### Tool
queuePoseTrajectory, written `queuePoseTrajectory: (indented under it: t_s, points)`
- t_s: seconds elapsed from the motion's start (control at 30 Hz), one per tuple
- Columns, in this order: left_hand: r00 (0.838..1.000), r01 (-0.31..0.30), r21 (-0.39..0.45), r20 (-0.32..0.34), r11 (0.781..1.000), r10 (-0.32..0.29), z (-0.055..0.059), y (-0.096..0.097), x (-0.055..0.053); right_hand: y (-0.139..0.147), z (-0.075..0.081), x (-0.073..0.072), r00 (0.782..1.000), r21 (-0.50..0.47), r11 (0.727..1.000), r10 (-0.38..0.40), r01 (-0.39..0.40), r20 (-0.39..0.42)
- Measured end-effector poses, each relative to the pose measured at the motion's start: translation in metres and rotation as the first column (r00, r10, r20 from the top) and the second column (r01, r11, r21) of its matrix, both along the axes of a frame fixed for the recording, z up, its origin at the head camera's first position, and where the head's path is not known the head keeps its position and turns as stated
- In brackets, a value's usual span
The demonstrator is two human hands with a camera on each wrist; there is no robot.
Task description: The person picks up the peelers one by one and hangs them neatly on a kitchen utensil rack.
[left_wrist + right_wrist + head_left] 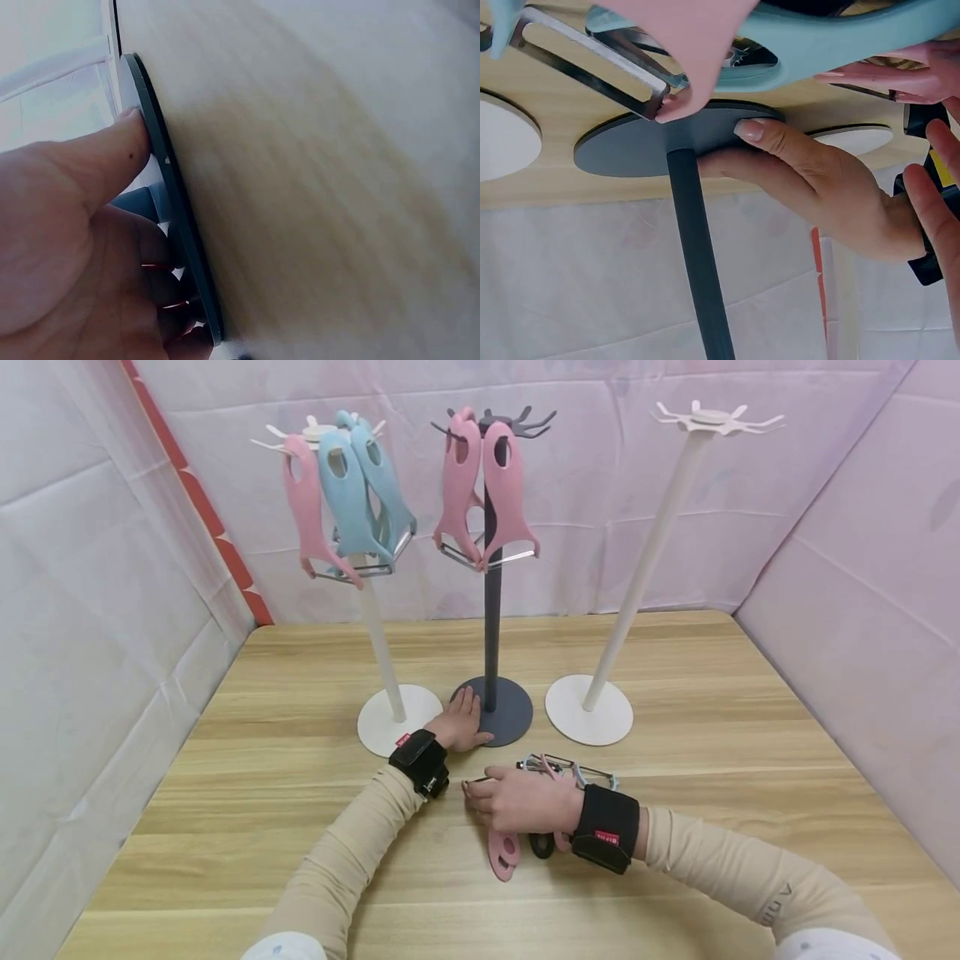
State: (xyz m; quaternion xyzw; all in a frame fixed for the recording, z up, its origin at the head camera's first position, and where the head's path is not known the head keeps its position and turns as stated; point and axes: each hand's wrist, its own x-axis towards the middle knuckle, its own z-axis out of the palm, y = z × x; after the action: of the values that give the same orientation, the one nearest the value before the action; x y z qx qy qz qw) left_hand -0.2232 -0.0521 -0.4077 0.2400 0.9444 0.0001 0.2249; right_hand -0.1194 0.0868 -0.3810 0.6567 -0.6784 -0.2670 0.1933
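Observation:
My left hand lies with straight fingers on the round base of the dark grey stand; in the left wrist view the thumb presses on the base near its rim. My right hand is low over a small pile of peelers on the table, its fingers bent down and apart, nothing visible between their tips. From under it show a pink peeler handle, a black handle end and a light blue peeler. In the right wrist view, pink and blue peelers fill the top; the hand covers part of the pile.
A white stand at left holds pink and light blue peelers. Two or more pink peelers hang on the dark stand's hooks. Another white stand, with bare hooks, is at right. Behind the wooden table hangs pale cloth.

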Motion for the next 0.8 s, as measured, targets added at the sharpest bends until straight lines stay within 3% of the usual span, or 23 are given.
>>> queuePoseTrajectory:
  t_s: [0.27, 0.57, 0.7, 0.8]
  points:
    - [1.0, 0.007, 0.006, -0.006, 1.0, -0.007, 0.0, 0.0, 0.0, 0.004, -0.005, 0.001, 0.998, -0.024, 0.999, 0.045, -0.044, 0.041]
    - [1.0, 0.004, 0.01, -0.009, 1.0, -0.004, 0.002, 0.0, 0.001, 0.009, 0.008, 0.003, 1.0, -0.077, 0.997, 0.023, -0.024, -0.015]
    - [1.0, 0.014, 0.003, -0.013, 1.0, -0.013, 0.001, 0.0, 0.001, 0.011, 0.015, 0.004, 1.0, -0.094, 0.996, -0.001, 0.002, 0.01]
    - [1.0, 0.016, 0.0, -0.01, 1.0, -0.016, 0.0, 0.0, 0.0, 0.013, 0.02, 0.003, 0.997, -0.156, 0.988, -0.01, 0.021, 0.077]
